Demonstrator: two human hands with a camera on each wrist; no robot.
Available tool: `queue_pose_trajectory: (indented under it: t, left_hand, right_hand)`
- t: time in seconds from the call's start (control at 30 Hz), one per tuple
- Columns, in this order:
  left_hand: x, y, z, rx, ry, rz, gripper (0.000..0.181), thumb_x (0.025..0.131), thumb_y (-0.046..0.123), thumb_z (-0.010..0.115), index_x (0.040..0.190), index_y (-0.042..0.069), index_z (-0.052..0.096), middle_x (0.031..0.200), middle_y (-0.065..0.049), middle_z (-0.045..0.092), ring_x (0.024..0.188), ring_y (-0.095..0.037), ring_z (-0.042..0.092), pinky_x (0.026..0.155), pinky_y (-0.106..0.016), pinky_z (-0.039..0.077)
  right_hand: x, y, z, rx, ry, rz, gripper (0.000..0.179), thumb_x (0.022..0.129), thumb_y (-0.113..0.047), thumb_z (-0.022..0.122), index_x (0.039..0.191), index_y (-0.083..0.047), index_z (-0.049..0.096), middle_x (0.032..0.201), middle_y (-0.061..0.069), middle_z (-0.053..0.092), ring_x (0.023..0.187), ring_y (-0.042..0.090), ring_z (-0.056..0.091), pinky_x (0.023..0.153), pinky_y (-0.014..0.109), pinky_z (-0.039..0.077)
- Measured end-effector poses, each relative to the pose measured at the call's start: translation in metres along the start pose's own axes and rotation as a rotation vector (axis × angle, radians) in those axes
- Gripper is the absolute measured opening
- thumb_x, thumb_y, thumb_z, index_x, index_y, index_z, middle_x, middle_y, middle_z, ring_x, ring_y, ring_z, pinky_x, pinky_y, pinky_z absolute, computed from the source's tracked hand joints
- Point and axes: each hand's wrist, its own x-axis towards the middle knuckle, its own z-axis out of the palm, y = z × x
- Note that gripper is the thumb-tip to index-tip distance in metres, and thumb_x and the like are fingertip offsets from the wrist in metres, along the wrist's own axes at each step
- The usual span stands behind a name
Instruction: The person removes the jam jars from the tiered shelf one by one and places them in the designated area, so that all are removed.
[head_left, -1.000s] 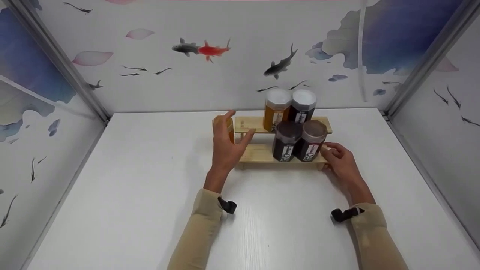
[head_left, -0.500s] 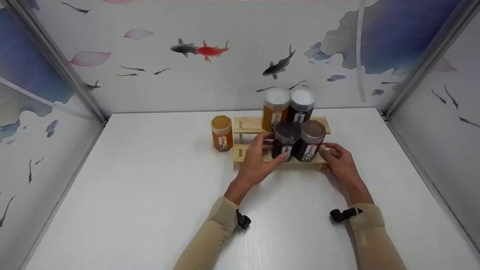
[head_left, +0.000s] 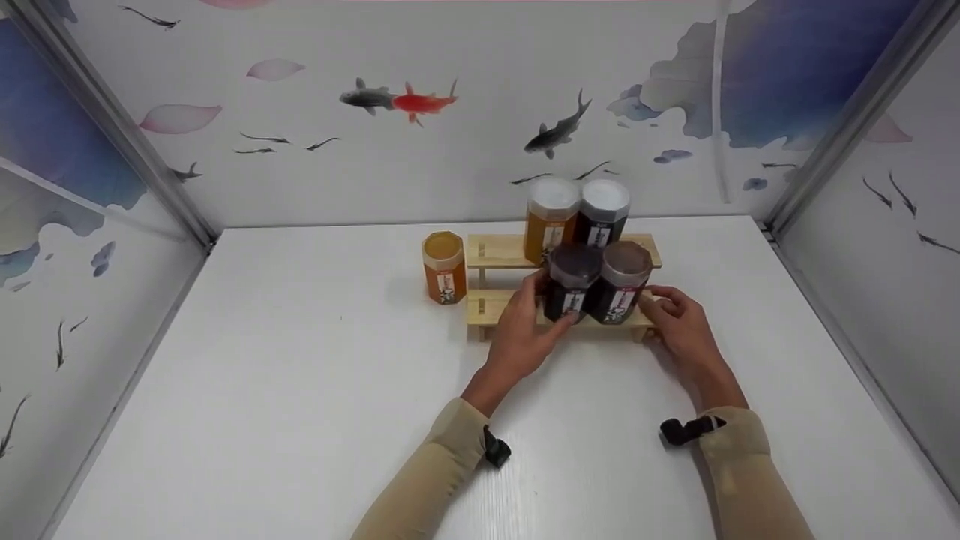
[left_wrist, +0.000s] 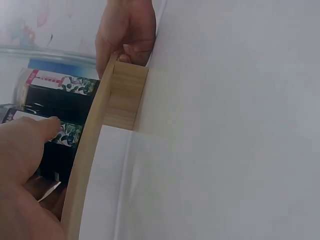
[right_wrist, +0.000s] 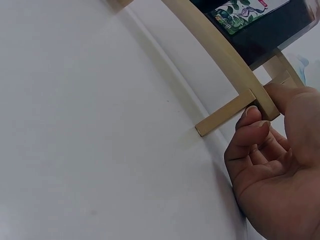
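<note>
A two-tier wooden rack stands at the back of the white table. My left hand grips the dark jar at the front left of its lower tier, thumb on the label side and fingers around the left side. Beside that jar, on the right, stands another dark jar with a brownish lid. At the rack's right end, my right hand pinches the lower board; in the right wrist view its thumb lies over the board, with curled fingers beneath.
On the upper tier stand an amber jar and a dark jar, both with white lids. Another amber jar stands on the table just left of the rack. Printed panels enclose the table at the back and sides.
My left hand has left the amber jar beside the rack, moved right and closed around the front left dark jar. My right hand keeps its hold on the rack's end.
</note>
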Motion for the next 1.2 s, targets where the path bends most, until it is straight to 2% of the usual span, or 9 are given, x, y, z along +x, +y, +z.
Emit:
queue_pose_trajectory:
  t: [0.1,0.33,0.53,0.63,0.77,1.0,1.2]
  left_hand:
    - [0.001,0.000,-0.001,-0.029,-0.003,-0.002,0.078,0.100,0.036,0.081,0.162,0.016,0.039,0.159,-0.004,0.057,0.147,-0.018,0.055,0.122,-0.039,0.050]
    - [0.004,0.003,-0.011,-0.127,-0.038,-0.049,0.089,0.089,0.034,0.092,0.160,0.017,0.041,0.149,-0.004,0.059,0.127,-0.019,0.062,0.106,-0.045,0.060]
    - [0.001,0.005,-0.010,-0.083,-0.081,-0.052,0.095,0.089,0.041,0.090,0.163,0.012,0.037,0.156,-0.008,0.050,0.140,-0.022,0.054,0.120,-0.043,0.050]
    - [0.000,0.008,-0.006,-0.050,-0.061,-0.022,0.094,0.092,0.044,0.087,0.164,0.010,0.036,0.160,-0.008,0.050,0.148,-0.021,0.051,0.126,-0.040,0.044]
    - [0.000,0.008,-0.006,-0.044,-0.032,0.001,0.086,0.095,0.039,0.086,0.163,0.009,0.041,0.159,-0.009,0.056,0.149,-0.020,0.054,0.126,-0.039,0.044]
    - [0.004,0.004,-0.026,-0.099,-0.097,-0.015,0.079,0.090,0.031,0.092,0.154,0.009,0.052,0.147,-0.007,0.067,0.138,-0.019,0.063,0.119,-0.037,0.052]
    - [0.009,-0.001,-0.044,-0.181,-0.154,-0.045,0.075,0.089,0.028,0.093,0.151,0.012,0.055,0.144,-0.005,0.068,0.133,-0.017,0.065,0.112,-0.036,0.057]
  right_hand:
    - [0.000,0.000,0.000,-0.001,0.001,-0.002,0.048,0.110,-0.036,0.066,0.149,-0.011,0.053,0.107,-0.001,0.071,0.084,0.003,0.065,0.068,0.019,0.055]
    - [-0.001,0.000,0.000,0.002,0.007,-0.005,0.051,0.109,-0.039,0.067,0.150,-0.013,0.053,0.109,-0.003,0.071,0.087,0.003,0.066,0.069,0.018,0.056]
    - [0.001,0.001,-0.001,-0.056,0.027,-0.034,0.052,0.109,-0.036,0.066,0.151,-0.009,0.053,0.095,-0.007,0.067,0.079,0.002,0.064,0.066,0.018,0.055]
    - [0.000,0.000,0.000,-0.053,0.026,-0.034,0.052,0.109,-0.036,0.066,0.151,-0.009,0.053,0.095,-0.007,0.066,0.080,0.002,0.063,0.066,0.018,0.054]
    - [0.000,-0.001,0.002,-0.050,0.027,-0.026,0.053,0.109,-0.037,0.067,0.151,-0.009,0.052,0.093,-0.007,0.065,0.079,0.003,0.063,0.067,0.019,0.055]
    - [-0.003,-0.002,0.004,-0.072,0.033,-0.033,0.054,0.108,-0.040,0.067,0.151,-0.009,0.053,0.094,-0.008,0.065,0.081,0.003,0.063,0.070,0.018,0.055]
    - [-0.004,-0.003,0.003,-0.053,0.036,-0.011,0.055,0.108,-0.040,0.068,0.152,-0.010,0.053,0.099,-0.004,0.067,0.084,0.004,0.065,0.070,0.019,0.056]
